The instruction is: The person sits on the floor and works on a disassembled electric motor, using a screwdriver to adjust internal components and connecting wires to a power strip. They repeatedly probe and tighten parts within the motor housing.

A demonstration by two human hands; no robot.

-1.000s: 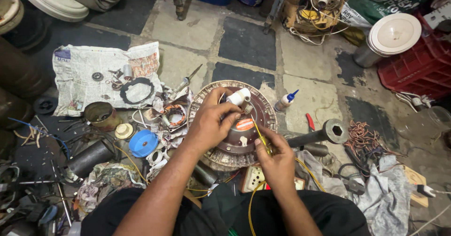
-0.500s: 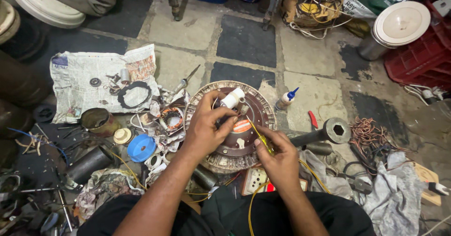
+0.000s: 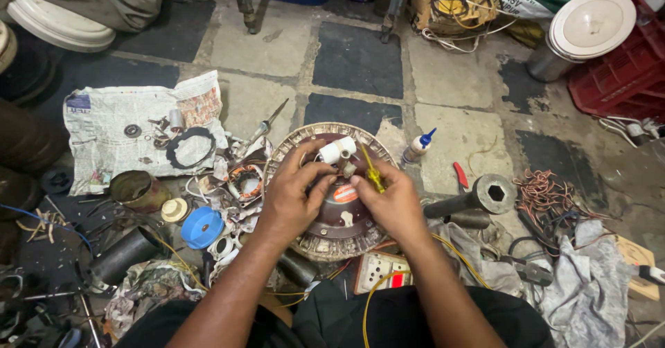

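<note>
Both hands (image 3: 346, 199) on round motor (image 3: 332, 241); red label (image 3: 344, 194), perhaps oval.

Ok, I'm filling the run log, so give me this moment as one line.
left hand: on round motor housing, by white cylinder | right hand: holds yellow screwdriver | floor: blue lid, newspaper

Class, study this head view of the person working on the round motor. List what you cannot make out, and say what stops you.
1. Centre of the round motor: covered by the left hand and right hand.
2. Tip of the yellow-handled screwdriver: hidden between the fingers.
3. Small parts on the newspaper: too small to identify.
4. White round cover and red crate: cut off by the frame's edges.
5. Switch box: partly hidden by the right forearm.
</note>
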